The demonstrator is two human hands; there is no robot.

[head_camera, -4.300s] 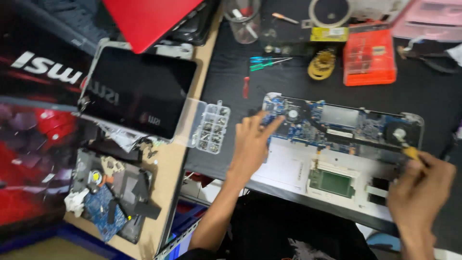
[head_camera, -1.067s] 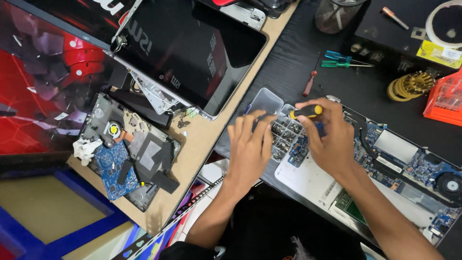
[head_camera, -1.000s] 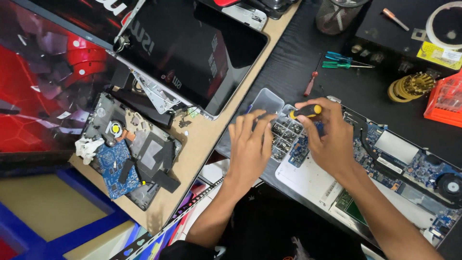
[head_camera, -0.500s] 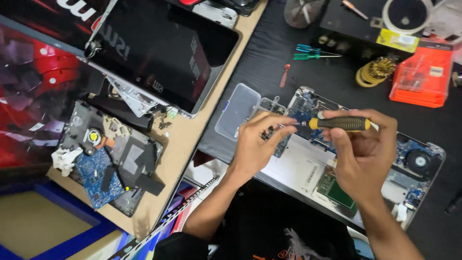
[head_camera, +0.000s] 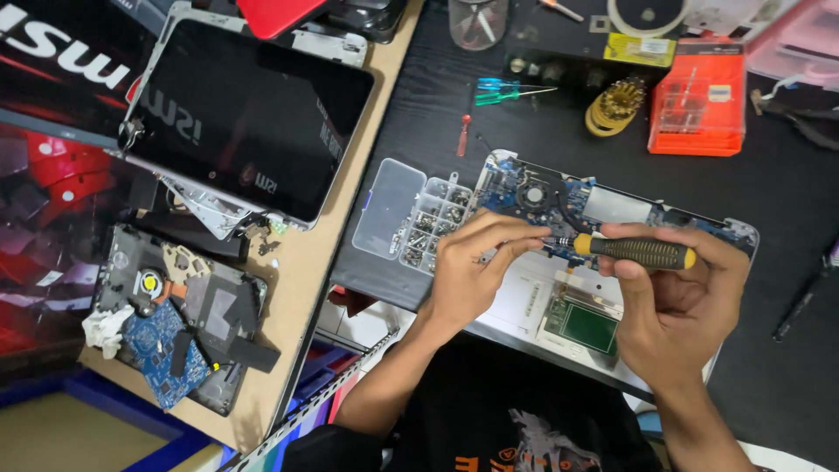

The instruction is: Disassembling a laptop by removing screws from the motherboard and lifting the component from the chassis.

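A screwdriver with a black ribbed grip and yellow ends (head_camera: 635, 252) lies nearly level above an opened laptop base with a blue circuit board and silver palm rest (head_camera: 559, 297), its metal tip pointing left toward the board near the small round fan. The right hand (head_camera: 673, 306) is closed around the grip, fingers wrapped over the top and thumb beneath. The left hand (head_camera: 472, 275) is curled just beside the tip, thumb and fingertips pinched together at the shaft; whether they hold a screw cannot be told.

The laptop base rests on a black table (head_camera: 542, 122). Touching its left end is a clear plastic compartment box of small screws (head_camera: 419, 223), lid open. Farther back lie a green-handled precision driver (head_camera: 502, 89), a small red tool (head_camera: 463, 134), a coil of brass-coloured wire (head_camera: 616, 105) and an orange plastic parts case (head_camera: 697, 100). Well to the left, on a pale wooden board (head_camera: 297, 297), sit a dark laptop screen panel (head_camera: 249, 122) and a second dismantled chassis with a blue board (head_camera: 179, 328).
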